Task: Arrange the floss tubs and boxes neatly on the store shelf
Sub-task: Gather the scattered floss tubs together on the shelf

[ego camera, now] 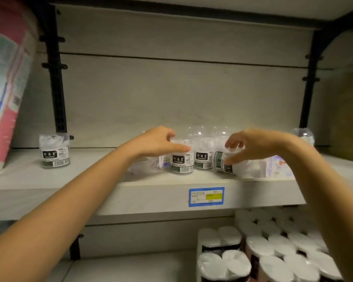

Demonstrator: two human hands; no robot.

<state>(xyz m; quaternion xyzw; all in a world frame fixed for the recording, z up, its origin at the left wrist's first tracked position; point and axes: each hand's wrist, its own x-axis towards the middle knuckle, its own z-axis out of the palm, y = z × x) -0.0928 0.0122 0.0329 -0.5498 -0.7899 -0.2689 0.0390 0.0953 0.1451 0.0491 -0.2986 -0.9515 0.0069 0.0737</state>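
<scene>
On the middle shelf (155, 196), I have both hands up at a little bunch of clear floss tubs. My left hand (158, 142) is curled over the front tub (181, 162), with the thumb lying along its top and the fingers bent down behind it; I think it is holding the tub, but I cannot tell how tight. My right hand (247, 146) is half open and its fingers touch a tilted tub (224, 162) that leans to one side. Another tub (203, 156) stands straight between them, a bit further back. One lone tub (54, 152) sits far off to the left, and some blurry clear packs (273, 165) lie under my right arm. To do this step well, I should stand the leaning tub up first, then slide the tubs close together in a row with the labels facing out. I should push low and slow, because these light tubs could tip.
</scene>
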